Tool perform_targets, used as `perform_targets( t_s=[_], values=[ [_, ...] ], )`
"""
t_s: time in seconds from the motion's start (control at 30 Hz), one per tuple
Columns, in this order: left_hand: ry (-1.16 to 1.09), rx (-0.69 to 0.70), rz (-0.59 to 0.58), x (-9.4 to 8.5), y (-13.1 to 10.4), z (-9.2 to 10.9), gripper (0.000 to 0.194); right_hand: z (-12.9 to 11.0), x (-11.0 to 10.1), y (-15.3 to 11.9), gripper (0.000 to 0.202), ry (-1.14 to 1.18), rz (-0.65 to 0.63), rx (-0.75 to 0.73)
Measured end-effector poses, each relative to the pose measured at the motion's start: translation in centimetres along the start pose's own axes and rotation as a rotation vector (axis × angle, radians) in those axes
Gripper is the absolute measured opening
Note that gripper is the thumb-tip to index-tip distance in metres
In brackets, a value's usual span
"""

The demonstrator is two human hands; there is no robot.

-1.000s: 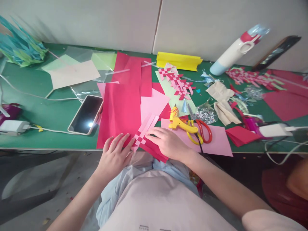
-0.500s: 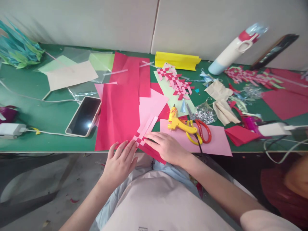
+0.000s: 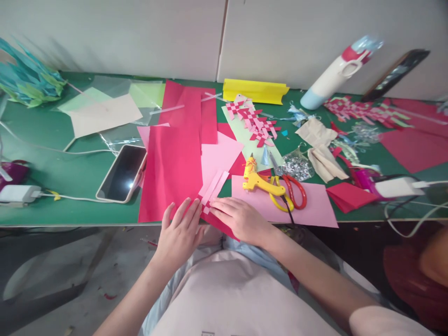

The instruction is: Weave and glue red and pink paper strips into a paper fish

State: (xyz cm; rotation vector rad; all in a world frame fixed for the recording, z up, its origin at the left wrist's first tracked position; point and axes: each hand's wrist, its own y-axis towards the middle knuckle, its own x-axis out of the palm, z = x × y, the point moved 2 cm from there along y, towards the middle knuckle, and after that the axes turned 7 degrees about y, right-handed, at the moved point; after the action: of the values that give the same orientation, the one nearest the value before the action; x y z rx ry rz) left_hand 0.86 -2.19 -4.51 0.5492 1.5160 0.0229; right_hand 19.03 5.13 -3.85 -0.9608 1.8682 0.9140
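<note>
1. From where I stand, the biggest thing is the green table (image 3: 63, 168), with a large red sheet (image 3: 171, 163) lying on it near its front edge; I'll place the rest by that sheet.
2. A pink sheet (image 3: 320, 200) lies flat, right of the large red sheet.
3. A white-and-blue bottle (image 3: 331, 84) is well to the right of the large red sheet and farther back.
4. The left hand (image 3: 180, 233) is over the front right corner of the large red sheet, fingers slightly spread and thumb apart, fingertips reaching the woven strips; it looks open, not clenched.
5. The right hand (image 3: 243, 219) is just right of that sheet, fingers stretched out flat with their tips on the strips. Its thumb is hidden, so I can't tell whether it pinches anything.
6. A phone (image 3: 122, 175) lies just left of the large red sheet.
7. A yellow glue gun (image 3: 264, 184) lies to its right.
8. The small woven strips (image 3: 213, 186), pink and red, are at its front right corner, between the two hands.
</note>
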Motion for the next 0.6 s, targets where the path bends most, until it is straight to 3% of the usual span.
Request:
perform_targets(
  t_s=[0.1, 0.3, 0.43, 0.6],
  values=[
    [-0.033, -0.015, 0.024, -0.2, 0.2, -0.3, 0.04, 0.1, -0.4, -0.6, 0.036, 0.046, 0.074, 0.007],
    [-0.036, -0.197, 0.067, -0.4, 0.0, -1.4, 0.038, 0.1, -1.7, -2.3, 0.037, 0.05, 0.229, 0.128],
    [-0.046, -0.209, 0.054, -0.1, 0.1, -1.1, 0.038, -0.9, -1.1, -3.0, 0.032, 0.023, 0.162, 0.118],
    [-0.053, -0.222, 0.049, 0.1, 0.3, -0.4, 0.035, -1.9, 0.4, -3.3, 0.058, -0.023, 0.022, 0.14]
  ],
)
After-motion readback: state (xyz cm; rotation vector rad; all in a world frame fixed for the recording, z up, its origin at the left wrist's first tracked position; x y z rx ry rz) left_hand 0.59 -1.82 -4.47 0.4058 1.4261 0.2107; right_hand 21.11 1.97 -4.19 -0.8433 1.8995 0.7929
